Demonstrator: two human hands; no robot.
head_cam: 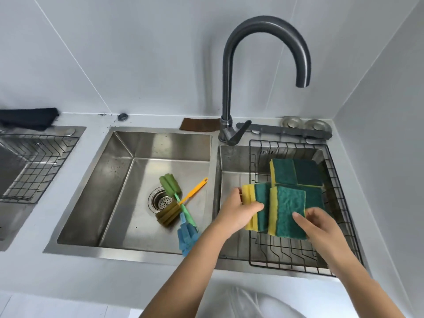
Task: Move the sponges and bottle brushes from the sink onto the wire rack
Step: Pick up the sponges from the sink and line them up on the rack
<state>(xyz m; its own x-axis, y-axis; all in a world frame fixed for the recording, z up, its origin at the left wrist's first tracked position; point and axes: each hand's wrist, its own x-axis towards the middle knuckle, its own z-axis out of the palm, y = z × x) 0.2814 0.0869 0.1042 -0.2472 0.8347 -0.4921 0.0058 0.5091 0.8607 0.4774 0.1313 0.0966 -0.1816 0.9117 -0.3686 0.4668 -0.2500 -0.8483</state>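
Observation:
My left hand (241,211) grips a stack of yellow-and-green sponges (257,200) over the black wire rack (344,203) that sits in the right basin. My right hand (319,223) holds another yellow-and-green sponge (286,210) beside them. More green sponges (296,172) lie at the back of the rack. In the left sink basin (128,180), three bottle brushes lie crossed near the drain: a green one (171,183), an olive-headed one with an orange handle (169,214) and a blue one (187,237).
A dark curved faucet (229,88) rises between the two basins. A brown cloth (199,124) lies behind the left basin. Another wire rack (39,161) sits at the far left, with a black cloth (29,118) behind it. Two metal plugs (305,123) rest at the back right.

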